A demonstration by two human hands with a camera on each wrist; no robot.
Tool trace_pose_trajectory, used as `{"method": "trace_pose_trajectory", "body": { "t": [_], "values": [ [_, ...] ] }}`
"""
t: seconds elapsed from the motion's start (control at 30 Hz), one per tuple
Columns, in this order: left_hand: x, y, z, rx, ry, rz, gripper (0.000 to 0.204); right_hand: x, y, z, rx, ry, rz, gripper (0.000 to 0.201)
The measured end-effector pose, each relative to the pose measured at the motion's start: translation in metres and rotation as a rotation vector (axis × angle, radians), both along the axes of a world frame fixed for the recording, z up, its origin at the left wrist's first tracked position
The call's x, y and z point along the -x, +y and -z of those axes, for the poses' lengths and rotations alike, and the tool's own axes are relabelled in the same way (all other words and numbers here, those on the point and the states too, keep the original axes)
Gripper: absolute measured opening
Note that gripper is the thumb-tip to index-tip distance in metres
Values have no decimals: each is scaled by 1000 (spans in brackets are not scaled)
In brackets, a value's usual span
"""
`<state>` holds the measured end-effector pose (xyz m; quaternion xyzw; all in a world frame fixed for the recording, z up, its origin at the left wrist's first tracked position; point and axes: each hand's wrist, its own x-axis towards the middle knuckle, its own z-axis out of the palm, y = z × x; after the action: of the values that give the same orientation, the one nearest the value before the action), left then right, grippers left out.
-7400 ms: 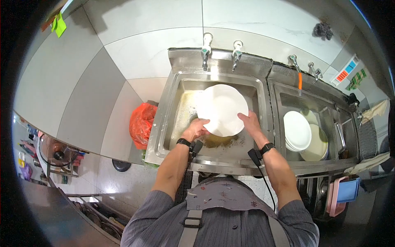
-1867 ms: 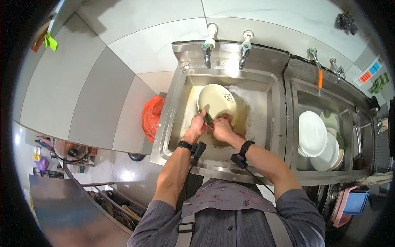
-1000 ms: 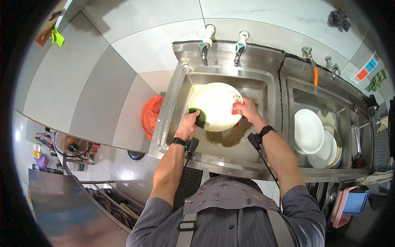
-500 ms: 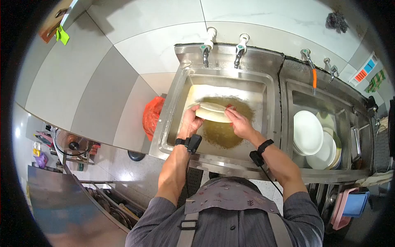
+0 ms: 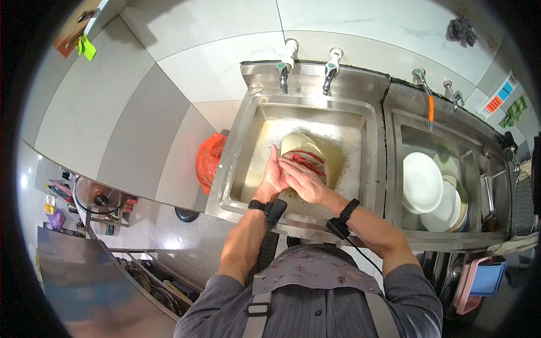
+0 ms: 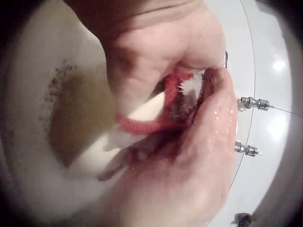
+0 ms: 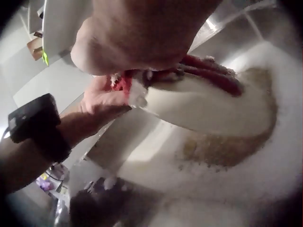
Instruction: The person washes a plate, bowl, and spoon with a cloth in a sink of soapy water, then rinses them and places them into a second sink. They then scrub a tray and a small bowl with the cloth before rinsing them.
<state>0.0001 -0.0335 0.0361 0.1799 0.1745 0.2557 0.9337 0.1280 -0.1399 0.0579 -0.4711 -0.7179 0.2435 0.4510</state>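
Observation:
In the head view, a cream plate (image 5: 297,141) is held low over murky, sudsy water in the left basin, partly hidden by both hands and a red scrubbing cloth (image 5: 309,160). My left hand (image 5: 274,176) grips the plate at its near left side, thumb pointing up. Close against it, my right hand (image 5: 304,181) holds the cloth to the plate with its fingers nearly straight. The left wrist view has the red cloth (image 6: 170,97) bunched between the two hands. From the right wrist, the plate (image 7: 203,106) looks tilted, with the cloth (image 7: 213,75) lying along it.
White plates (image 5: 422,183) are stacked in the right-hand basin, overlapping more dishes. Two taps (image 5: 283,76) stand behind the left basin; an orange hose (image 5: 431,110) hangs from a tap over the right one. A red plastic bag (image 5: 210,160) sits left of the sink.
A large white plate was in both hands at first; the right basin's stack has since grown. The cream plate, with a green rim patch, was turned on edge, then lowered as my hands came together.

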Motion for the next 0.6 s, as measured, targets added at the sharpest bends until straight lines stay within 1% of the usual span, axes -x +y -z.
{"method": "trace_pose_trajectory", "body": {
  "t": [0.07, 0.1, 0.13, 0.2, 0.23, 0.27, 0.3, 0.33, 0.37, 0.4, 0.47, 0.53, 0.57, 0.6],
  "values": [
    [1, -6, -6, 79, -65, 37, 101, 0, 10, -11, -86, -129, -9, 46],
    [1, -11, -9, 46, -11, 14, 106, -4, 16, -14, -127, -122, -3, 46],
    [0, -20, -15, 53, -9, 14, 106, -7, 26, -8, -107, -192, 56, 48],
    [-8, -29, -27, -81, 115, 20, 103, -18, 46, -2, -100, -115, 129, 47],
    [-8, -28, -17, -121, 22, 19, 86, -20, 52, 2, -95, -112, 130, 47],
    [-7, -26, -9, -120, 20, 20, 86, -24, 58, 4, -57, -43, 132, 48],
    [-5, -26, -7, -244, 54, 79, 74, -27, 61, 2, -19, 25, 135, 48],
    [-4, -24, -5, -369, 87, 137, 67, -31, 63, -1, -19, 21, 136, 48],
    [-3, -21, -3, -292, 159, 139, 65, -35, 64, -4, 175, 250, 41, 49],
    [-2, -19, 1, -290, 160, 139, 65, -38, 66, -3, 369, 481, -55, 50],
    [-3, -15, 8, -430, 284, 181, 62, -40, 70, -1, 368, 455, -61, 48],
    [-2, -21, -7, -454, 296, 179, 64, -45, 78, 6, 145, 73, 24, 48],
    [-1, -26, -17, -478, 308, 177, 66, -51, 85, 9, 145, 73, 25, 48],
    [-1, -27, -19, -477, 309, 179, 66, -60, 94, 17, 74, -73, 81, 48]
  ]
}}
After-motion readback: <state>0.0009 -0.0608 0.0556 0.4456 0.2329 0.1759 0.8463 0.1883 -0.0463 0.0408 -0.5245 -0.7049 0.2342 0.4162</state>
